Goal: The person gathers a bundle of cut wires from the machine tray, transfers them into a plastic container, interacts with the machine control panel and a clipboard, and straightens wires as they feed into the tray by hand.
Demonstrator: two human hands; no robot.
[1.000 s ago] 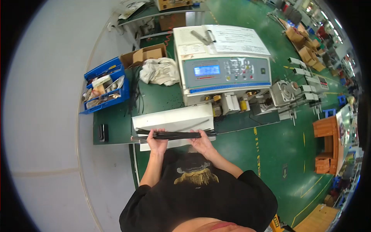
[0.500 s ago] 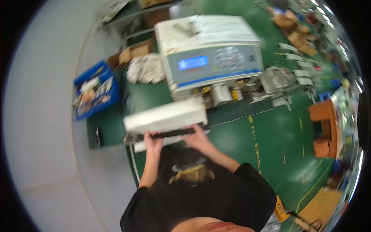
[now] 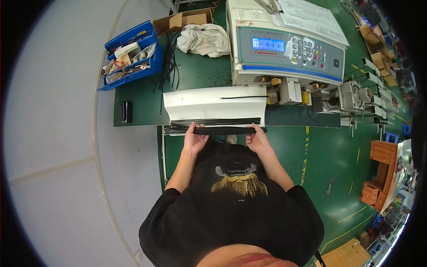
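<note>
A bundle of cut black wires (image 3: 226,131) stretches level between my two hands, just in front of a white tray (image 3: 195,103). My left hand (image 3: 195,141) grips it toward the left, fingers and thumb closed around the wires. At the right end, my right hand (image 3: 259,139) pinches the same bundle. Behind it, more black wires (image 3: 222,121) lie along the tray's front trough. One single black wire (image 3: 242,97) runs from the machine across the tray's upper part.
The wire-cutting machine (image 3: 289,49) with a lit display stands behind at the right. On the left are a blue tool bin (image 3: 153,62), a whitish cloth (image 3: 204,41), hanging black wires (image 3: 170,58) and a black case (image 3: 126,111). A cardboard box (image 3: 191,18) sits at the back.
The view has turned and sharpened from a blurred, tilted one. My hands hold the black bundle in both frames; they are farther apart now, and the bundle lies more level.
</note>
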